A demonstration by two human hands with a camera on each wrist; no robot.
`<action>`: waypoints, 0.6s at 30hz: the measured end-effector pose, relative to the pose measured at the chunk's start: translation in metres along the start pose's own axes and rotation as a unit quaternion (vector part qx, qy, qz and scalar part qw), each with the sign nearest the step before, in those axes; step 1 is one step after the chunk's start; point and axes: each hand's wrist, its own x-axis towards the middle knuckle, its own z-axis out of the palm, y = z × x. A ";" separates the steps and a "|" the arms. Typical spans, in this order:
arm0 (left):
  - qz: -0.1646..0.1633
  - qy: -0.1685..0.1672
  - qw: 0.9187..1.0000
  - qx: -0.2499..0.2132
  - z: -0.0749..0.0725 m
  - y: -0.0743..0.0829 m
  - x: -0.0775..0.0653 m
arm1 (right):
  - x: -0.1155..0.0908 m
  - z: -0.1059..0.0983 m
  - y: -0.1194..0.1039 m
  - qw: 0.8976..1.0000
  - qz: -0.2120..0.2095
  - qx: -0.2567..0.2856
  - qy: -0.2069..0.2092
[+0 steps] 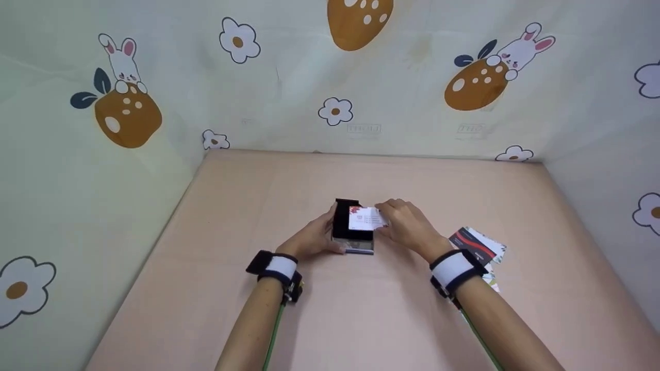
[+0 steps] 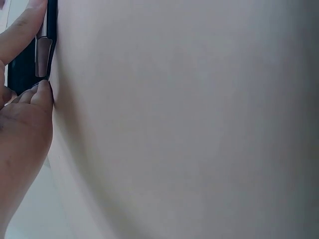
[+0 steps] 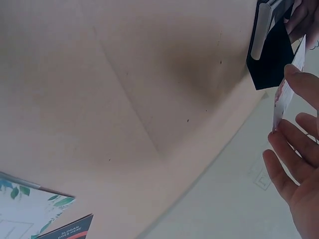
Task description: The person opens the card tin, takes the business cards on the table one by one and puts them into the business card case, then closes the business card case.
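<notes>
My left hand point(image 1: 313, 236) grips an opened business card case point(image 1: 341, 222), black inside with a silvery front part, by its left side. In the left wrist view, the thumb lies along the case point(image 2: 22, 67) and the other fingers are at its edge. Between thumb and fingers, my right hand point(image 1: 411, 224) pinches a white business card point(image 1: 364, 219) with red flowers at one corner. From above, the card overlaps the case's black interior. The right wrist view shows this card point(image 3: 285, 97) tilted on edge beside the case's black flap point(image 3: 273, 64).
To the right, near my right wrist, several loose cards point(image 1: 470, 244) lie fanned on the pink-beige tabletop point(image 1: 247, 196), one dark with a red stripe and others white with leaf patterns. A patterned wall covering point(image 1: 289, 82) rises behind the table and along its sides.
</notes>
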 end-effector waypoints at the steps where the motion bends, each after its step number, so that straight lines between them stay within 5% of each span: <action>1: 0.002 0.000 1.000 -0.006 0.000 0.000 0.000 | 0.001 0.001 -0.001 1.000 -0.001 0.000 -0.001; 18: -0.003 0.008 1.000 0.003 0.000 0.001 0.000 | 0.008 0.015 -0.013 1.000 0.014 0.004 -0.021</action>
